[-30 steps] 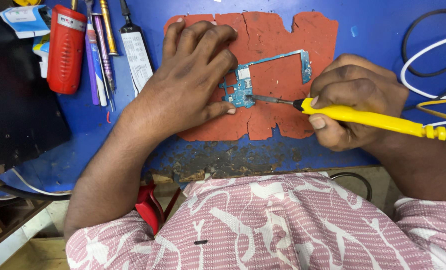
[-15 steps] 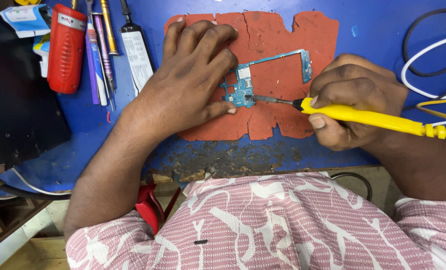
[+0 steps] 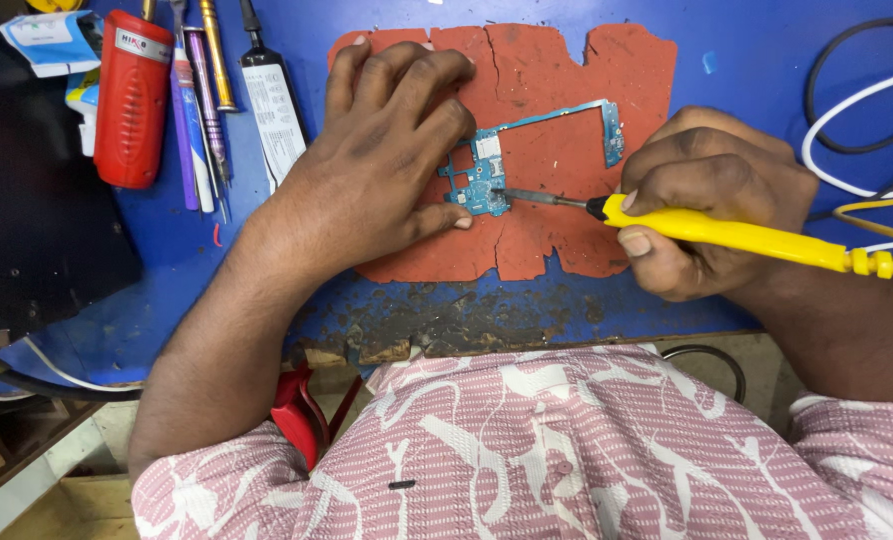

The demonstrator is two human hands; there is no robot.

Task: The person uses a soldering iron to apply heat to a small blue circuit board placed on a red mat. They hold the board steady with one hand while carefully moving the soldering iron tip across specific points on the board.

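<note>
A blue-green circuit board point(image 3: 487, 180) lies on a cracked red mat point(image 3: 557, 130) on the blue work surface. My left hand point(image 3: 387, 150) rests flat on the mat, its fingers and thumb pressing on the board's left part. My right hand point(image 3: 707, 200) grips a yellow-handled soldering iron point(image 3: 737, 235), held almost level. Its metal tip point(image 3: 527, 195) touches the board's lower left block. A thin arm of the board runs up and right to a small end piece point(image 3: 614, 130).
At the back left lie a red cylindrical tool point(image 3: 132, 95), several screwdrivers and tweezers point(image 3: 202, 90) and a dark flat tube point(image 3: 272, 110). Black, white and yellow cables point(image 3: 857, 100) curl at the right. The table's front edge point(image 3: 447, 335) is scorched and chipped.
</note>
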